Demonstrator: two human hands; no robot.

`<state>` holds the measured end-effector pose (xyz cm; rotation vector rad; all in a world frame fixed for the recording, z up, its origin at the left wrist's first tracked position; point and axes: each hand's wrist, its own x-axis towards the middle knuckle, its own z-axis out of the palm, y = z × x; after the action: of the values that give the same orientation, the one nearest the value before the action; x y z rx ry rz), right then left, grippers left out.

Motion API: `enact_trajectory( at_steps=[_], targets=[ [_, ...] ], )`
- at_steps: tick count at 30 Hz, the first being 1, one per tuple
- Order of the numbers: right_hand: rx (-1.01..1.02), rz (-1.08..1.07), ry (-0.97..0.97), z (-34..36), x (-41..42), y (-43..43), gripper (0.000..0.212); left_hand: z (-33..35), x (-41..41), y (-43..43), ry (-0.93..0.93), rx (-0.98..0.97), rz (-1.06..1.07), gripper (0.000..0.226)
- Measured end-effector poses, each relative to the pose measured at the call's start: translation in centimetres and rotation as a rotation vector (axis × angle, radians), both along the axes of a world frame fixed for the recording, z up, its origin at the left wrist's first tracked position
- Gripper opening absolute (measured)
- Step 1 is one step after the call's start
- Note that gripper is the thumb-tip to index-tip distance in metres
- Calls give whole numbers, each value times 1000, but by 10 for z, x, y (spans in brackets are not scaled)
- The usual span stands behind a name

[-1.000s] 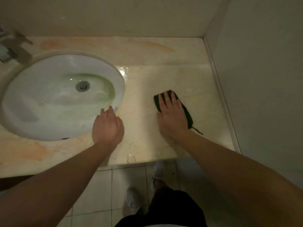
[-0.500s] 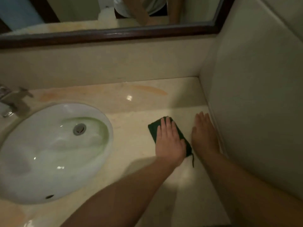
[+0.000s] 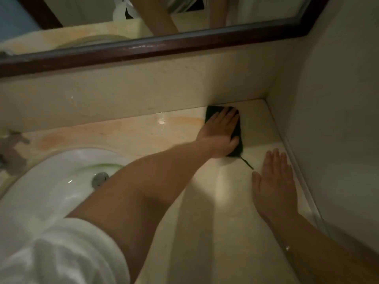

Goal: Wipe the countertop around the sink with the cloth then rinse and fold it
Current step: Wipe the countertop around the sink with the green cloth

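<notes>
A dark green cloth (image 3: 211,112) lies on the beige marble countertop (image 3: 127,133), pushed up against the back wall near the right corner. My left hand (image 3: 220,132) presses flat on top of it and hides most of it; a loose thread trails out toward the front. My left arm crosses over the right side of the white oval sink (image 3: 51,181). My right hand (image 3: 273,181) rests palm down on the counter to the right of the cloth, fingers apart, holding nothing.
A metal faucet (image 3: 10,149) stands at the far left behind the sink. A dark wood-framed mirror (image 3: 143,47) hangs above the backsplash. A side wall (image 3: 332,119) closes off the counter on the right. An orange stain (image 3: 180,120) marks the back of the counter.
The cloth passed from my right hand to my left hand, which pushed it back to the wall. My right hand settled flat by the side wall. The view tilted upward.
</notes>
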<state>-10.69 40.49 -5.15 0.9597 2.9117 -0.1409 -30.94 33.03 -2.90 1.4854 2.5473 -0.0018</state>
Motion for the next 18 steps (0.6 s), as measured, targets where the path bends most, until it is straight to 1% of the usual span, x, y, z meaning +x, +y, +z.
enact_trajectory(
  at_steps=[2, 5, 9, 14, 16, 18],
  targets=[
    [-15, -8, 30, 4, -25, -19, 69, 2, -24, -31, 29, -19, -3, 71],
    [-11, 83, 58, 2, -79, -52, 64, 1, -50, -79, 7, -7, -16, 74],
    [-67, -9, 98, -2, -144, -92, 63, 0, -71, -139, -34, 44, -21, 78],
    [-40, -49, 105, -3, -159, -105, 65, -6, -93, -214, -28, 48, 54, 72],
    [-38, -47, 103, -1, -158, -104, 66, -5, -93, -222, -31, 38, 87, 74],
    [-42, -47, 106, 0, -160, -105, 66, -4, -86, -216, -36, 58, 163, 75]
  ],
)
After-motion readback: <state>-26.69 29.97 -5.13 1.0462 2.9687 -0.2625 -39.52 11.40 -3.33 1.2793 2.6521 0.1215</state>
